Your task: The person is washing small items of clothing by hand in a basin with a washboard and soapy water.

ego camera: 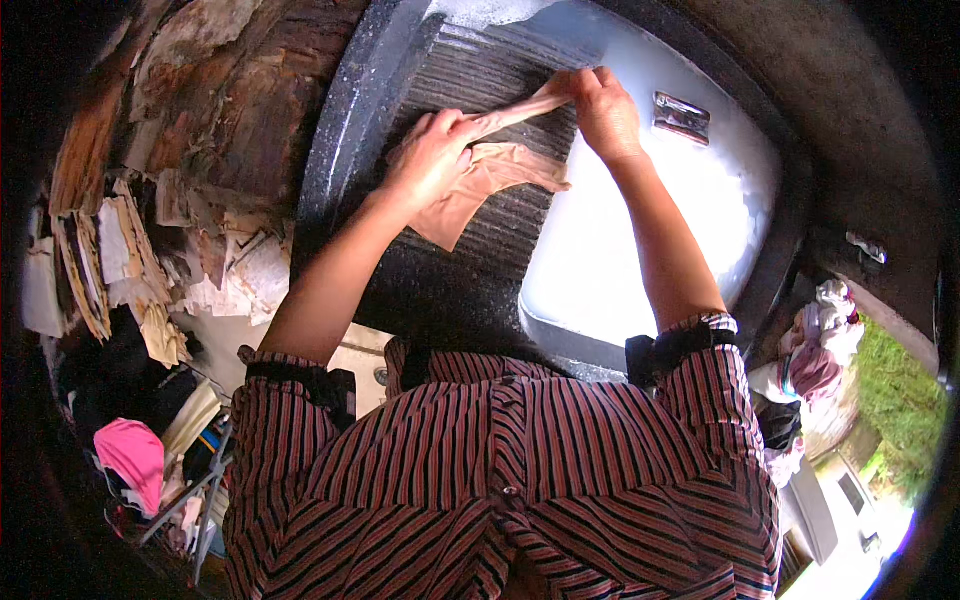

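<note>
A beige cloth garment [457, 206] lies partly on the ribbed washboard [487, 67] of a dark stone laundry sink [337, 142]. My left hand [431, 157] grips the garment over the ribs. At the upper right, my right hand [600, 109] pinches the far end of one narrow part, drawn out between both hands. Another strip of the garment reaches right, to the edge of the pale, brightly lit basin water [600, 247]. Beneath my left palm, part of the cloth is hidden.
A small dark, shiny rectangular object [681, 118] is in the basin area right of my right hand. Stacked split wood [112, 247] stands on the left. A pink cloth [133, 457] is at the lower left, and piled laundry [817, 360] at the right.
</note>
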`<control>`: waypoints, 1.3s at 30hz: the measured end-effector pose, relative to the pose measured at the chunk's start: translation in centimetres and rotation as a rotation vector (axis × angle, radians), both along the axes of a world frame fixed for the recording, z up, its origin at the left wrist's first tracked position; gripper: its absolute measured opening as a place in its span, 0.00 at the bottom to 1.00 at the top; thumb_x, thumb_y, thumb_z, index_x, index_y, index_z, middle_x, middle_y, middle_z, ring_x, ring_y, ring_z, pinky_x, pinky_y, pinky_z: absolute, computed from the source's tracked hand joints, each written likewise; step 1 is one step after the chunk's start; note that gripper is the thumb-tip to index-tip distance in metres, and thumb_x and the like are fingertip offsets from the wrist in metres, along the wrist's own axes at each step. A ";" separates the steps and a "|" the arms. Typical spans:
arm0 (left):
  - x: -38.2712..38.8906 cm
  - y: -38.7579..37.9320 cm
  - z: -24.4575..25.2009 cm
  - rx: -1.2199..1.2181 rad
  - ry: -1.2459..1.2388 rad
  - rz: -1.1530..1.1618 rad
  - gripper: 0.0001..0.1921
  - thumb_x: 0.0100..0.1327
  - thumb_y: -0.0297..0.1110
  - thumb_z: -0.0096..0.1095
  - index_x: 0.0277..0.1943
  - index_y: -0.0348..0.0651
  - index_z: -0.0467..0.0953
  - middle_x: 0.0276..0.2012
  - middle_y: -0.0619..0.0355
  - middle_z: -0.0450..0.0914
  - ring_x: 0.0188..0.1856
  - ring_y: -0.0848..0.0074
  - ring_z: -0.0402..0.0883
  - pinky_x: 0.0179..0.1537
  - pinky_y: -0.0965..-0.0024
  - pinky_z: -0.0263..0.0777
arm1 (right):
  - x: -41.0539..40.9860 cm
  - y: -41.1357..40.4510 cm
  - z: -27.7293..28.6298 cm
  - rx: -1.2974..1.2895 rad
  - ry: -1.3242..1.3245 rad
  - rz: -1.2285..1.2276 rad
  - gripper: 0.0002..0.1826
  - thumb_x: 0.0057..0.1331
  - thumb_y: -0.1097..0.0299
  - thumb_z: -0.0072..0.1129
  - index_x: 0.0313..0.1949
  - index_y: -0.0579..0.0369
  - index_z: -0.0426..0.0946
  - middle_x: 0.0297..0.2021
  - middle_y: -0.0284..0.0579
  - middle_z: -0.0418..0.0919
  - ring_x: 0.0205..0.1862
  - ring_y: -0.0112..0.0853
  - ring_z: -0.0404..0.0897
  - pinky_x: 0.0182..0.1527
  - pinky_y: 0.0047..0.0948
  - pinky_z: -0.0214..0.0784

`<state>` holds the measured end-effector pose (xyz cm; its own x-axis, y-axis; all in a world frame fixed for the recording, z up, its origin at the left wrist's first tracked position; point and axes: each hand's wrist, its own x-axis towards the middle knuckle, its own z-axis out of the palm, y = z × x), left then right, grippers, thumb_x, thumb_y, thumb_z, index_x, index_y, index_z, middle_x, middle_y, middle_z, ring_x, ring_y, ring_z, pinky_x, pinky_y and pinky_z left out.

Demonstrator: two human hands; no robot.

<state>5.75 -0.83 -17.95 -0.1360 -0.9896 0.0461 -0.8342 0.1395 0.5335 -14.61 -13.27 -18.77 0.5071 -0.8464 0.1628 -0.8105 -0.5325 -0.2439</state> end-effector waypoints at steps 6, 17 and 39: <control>1.0 0.6 -1.8 -0.054 -0.091 0.042 0.11 0.52 0.29 0.54 0.40 0.39 0.71 0.46 0.51 0.69 0.45 0.59 0.70 0.46 0.64 0.66 | 1.5 4.0 0.3 0.071 -0.131 0.256 0.10 0.52 0.65 0.53 0.35 0.50 0.71 0.29 0.46 0.74 0.32 0.42 0.74 0.34 0.39 0.68; 1.8 -1.5 -1.8 -0.056 0.144 0.047 0.07 0.51 0.25 0.53 0.34 0.33 0.70 0.35 0.50 0.73 0.35 0.62 0.74 0.37 0.69 0.68 | 6.1 7.9 0.8 0.362 0.012 0.123 0.10 0.54 0.59 0.50 0.33 0.48 0.72 0.38 0.42 0.73 0.47 0.38 0.68 0.44 0.44 0.61; 3.4 -1.5 -1.5 0.425 1.100 0.194 0.05 0.60 0.30 0.44 0.39 0.42 0.64 0.30 0.66 0.65 0.31 0.87 0.62 0.30 0.82 0.61 | 6.4 7.0 0.5 0.302 -0.681 0.294 0.06 0.49 0.74 0.55 0.28 0.53 0.69 0.33 0.45 0.72 0.38 0.43 0.70 0.39 0.38 0.63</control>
<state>9.12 -2.29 -19.42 -0.0751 -0.9536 -0.2917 0.1110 -0.2987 0.9479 -8.19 -6.29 -18.25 0.5876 -0.7507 0.3019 -0.2682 -0.5327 -0.8026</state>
